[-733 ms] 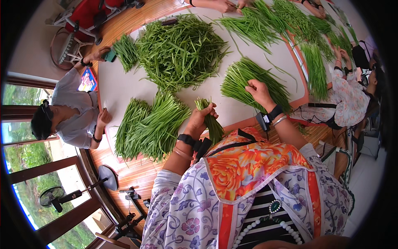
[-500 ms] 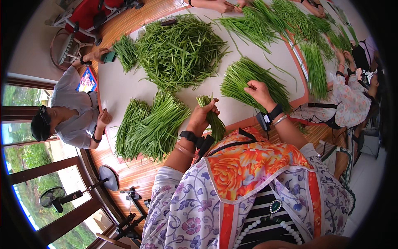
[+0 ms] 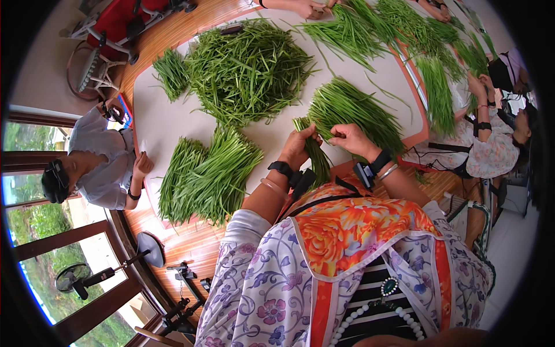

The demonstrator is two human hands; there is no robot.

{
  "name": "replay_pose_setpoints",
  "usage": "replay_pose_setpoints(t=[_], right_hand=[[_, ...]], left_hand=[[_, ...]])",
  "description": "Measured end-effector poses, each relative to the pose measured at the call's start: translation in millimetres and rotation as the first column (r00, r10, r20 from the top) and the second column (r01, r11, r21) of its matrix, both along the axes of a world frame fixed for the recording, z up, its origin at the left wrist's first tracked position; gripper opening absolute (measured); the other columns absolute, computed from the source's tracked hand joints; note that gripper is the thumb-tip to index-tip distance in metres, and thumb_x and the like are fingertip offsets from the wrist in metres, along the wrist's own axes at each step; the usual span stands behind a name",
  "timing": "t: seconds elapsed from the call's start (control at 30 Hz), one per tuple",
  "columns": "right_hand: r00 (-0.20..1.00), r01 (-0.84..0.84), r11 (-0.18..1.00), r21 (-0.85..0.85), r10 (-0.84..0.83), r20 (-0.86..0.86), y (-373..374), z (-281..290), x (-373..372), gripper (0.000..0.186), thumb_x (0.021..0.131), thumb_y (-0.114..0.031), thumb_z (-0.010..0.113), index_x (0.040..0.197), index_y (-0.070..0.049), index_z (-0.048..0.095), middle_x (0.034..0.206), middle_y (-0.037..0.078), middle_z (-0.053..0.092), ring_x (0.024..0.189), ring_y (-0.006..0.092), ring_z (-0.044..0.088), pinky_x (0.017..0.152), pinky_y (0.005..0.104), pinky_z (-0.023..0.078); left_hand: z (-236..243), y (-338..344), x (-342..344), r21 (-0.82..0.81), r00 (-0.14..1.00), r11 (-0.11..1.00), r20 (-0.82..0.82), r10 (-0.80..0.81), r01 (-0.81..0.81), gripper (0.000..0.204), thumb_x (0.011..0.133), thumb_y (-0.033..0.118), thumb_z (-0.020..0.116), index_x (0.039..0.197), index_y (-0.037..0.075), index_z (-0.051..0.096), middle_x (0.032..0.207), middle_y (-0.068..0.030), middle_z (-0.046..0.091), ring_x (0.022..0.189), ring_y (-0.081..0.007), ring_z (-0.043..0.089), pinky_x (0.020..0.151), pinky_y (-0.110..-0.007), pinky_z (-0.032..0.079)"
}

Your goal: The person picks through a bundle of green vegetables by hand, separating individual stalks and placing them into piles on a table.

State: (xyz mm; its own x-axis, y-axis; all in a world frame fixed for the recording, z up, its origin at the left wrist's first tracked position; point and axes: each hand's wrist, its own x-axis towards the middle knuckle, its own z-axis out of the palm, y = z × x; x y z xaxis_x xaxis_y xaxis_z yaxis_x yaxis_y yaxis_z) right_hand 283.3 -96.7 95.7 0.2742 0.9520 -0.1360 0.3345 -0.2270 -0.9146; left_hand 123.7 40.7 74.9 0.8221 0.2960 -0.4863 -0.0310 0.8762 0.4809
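My left hand (image 3: 296, 148) is closed round a small bunch of chives (image 3: 317, 157), with the cut ends up and the leaves hanging toward my apron. Just to its right, my right hand (image 3: 354, 141) has thumb and fingers pinched together. Whatever lies between those fingertips is too small to make out. Right behind my right hand lies a thick, neat pile of chives (image 3: 352, 107) with its ends toward the left. Two aligned heaps of chives (image 3: 217, 173) rest left of my left hand.
A big tangled heap of chives (image 3: 245, 72) covers the table's far middle, with a small bundle (image 3: 171, 74) beside it. A person in a cap (image 3: 95, 156) is at the left edge. Other people's hands (image 3: 315, 8) handle chives at the far side. A pedestal fan (image 3: 73, 276) stands lower left.
My left hand has carried its bunch rightward, and my right hand has come left and nearer to it. The person at left has drawn a hand back from the small bundle.
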Motion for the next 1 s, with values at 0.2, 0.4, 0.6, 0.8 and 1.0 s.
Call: replay_pose_setpoints(t=[0.2, 0.4, 0.6, 0.8, 1.0], right_hand=[[0.999, -0.021, 1.0, 0.01, 0.021, 0.036, -6.9, -1.5, 1.3, 0.017, 0.083, -0.007, 0.072, 0.085, 0.003, 0.059, 0.065, 0.0, 0.054, 0.062, 0.0065, 0.046, 0.057, 0.0265, 0.042], [0.997, 0.078, 0.997, 0.021, -0.078, -0.002, -6.0, -8.9, 8.6, 0.018, 0.084, -0.01, 0.073, 0.085, 0.003, 0.06, 0.064, 0.003, 0.056, 0.06, 0.0075, 0.047, 0.056, 0.0274, 0.042], [0.967, 0.197, 0.979, 0.05, -0.203, 0.154, -4.9, -20.2, 16.5, 0.019, 0.083, -0.012, 0.073, 0.083, 0.002, 0.061, 0.061, 0.009, 0.054, 0.056, 0.0131, 0.047, 0.056, 0.0303, 0.043], [0.94, 0.225, 0.974, 0.014, -0.22, 0.26, -0.9, -28.4, 20.0, 0.018, 0.082, -0.012, 0.073, 0.082, 0.002, 0.062, 0.064, 0.013, 0.058, 0.057, 0.0193, 0.054, 0.057, 0.0335, 0.045], [0.947, 0.225, 0.974, 0.015, -0.222, 0.23, 3.5, -32.5, 25.0, 0.017, 0.082, -0.014, 0.073, 0.08, 0.001, 0.064, 0.066, 0.013, 0.063, 0.058, 0.0231, 0.062, 0.058, 0.0348, 0.048]], left_hand=[[-5.1, -1.2, 0.7, 0.062, 0.999, 0.998, 0.033, 0.025, -0.027, 0.02, 0.096, 0.017, 0.061, 0.107, 0.001, 0.062, 0.074, -0.0012, 0.053, 0.072, -0.0149, 0.054, 0.075, -0.033, 0.05], [-9.5, 4.1, -7.0, 0.198, 0.995, 0.977, -0.04, 0.088, -0.079, 0.02, 0.093, 0.02, 0.066, 0.105, 0.004, 0.066, 0.083, -0.0028, 0.059, 0.075, -0.0155, 0.055, 0.075, -0.032, 0.05], [1.4, 27.3, -32.0, 0.133, 0.972, 0.964, 0.083, 0.22, -0.23, 0.027, 0.099, 0.026, 0.058, 0.114, 0.005, 0.063, 0.118, -0.0076, 0.063, 0.099, -0.0197, 0.057, 0.09, -0.036, 0.048], [29.4, 43.8, -60.1, 0.094, 0.946, 0.958, 0.208, 0.248, -0.271, 0.017, 0.099, 0.026, 0.057, 0.098, 0.009, 0.058, 0.101, -0.0047, 0.062, 0.109, -0.0235, 0.055, 0.101, -0.043, 0.044], [57.3, 57.5, -95.7, 0.126, 0.905, 0.915, 0.246, 0.346, -0.384, 0.013, 0.098, 0.024, 0.06, 0.098, 0.011, 0.056, 0.086, -0.0014, 0.058, 0.087, -0.019, 0.056, 0.096, -0.041, 0.046]])
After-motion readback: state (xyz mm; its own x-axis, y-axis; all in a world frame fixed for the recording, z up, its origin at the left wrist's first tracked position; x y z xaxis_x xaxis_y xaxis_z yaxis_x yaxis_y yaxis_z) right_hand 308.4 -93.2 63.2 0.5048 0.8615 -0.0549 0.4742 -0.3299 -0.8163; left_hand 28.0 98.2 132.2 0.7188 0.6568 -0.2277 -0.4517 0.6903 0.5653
